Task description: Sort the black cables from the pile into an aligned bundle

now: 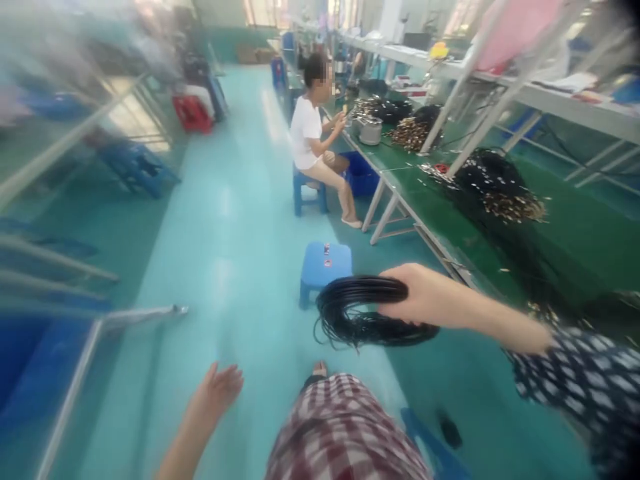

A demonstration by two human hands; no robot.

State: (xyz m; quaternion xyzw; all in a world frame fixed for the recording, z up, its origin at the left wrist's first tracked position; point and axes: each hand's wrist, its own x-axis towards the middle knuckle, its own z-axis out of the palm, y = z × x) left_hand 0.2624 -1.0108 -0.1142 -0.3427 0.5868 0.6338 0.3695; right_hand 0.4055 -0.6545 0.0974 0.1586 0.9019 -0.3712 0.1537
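Note:
A looped coil of thin black cable (363, 291) hangs in front of me, held at its right side by my right hand (413, 293), whose fingers wrap round the bundle. Loose strands stick out at the coil's lower left. Low on the left, my left hand (223, 387) is over the floor with its fingers apart and nothing in it. Just beyond the coil stands a blue plastic stool (325, 263), partly covered by the cable.
A long green-topped bench (575, 233) on the right bears bundles of black cables (493, 173). A seated person (307, 133) works at its far part. Metal frame bars (75, 393) and blue stools (133, 160) stand left of the aisle (215, 233).

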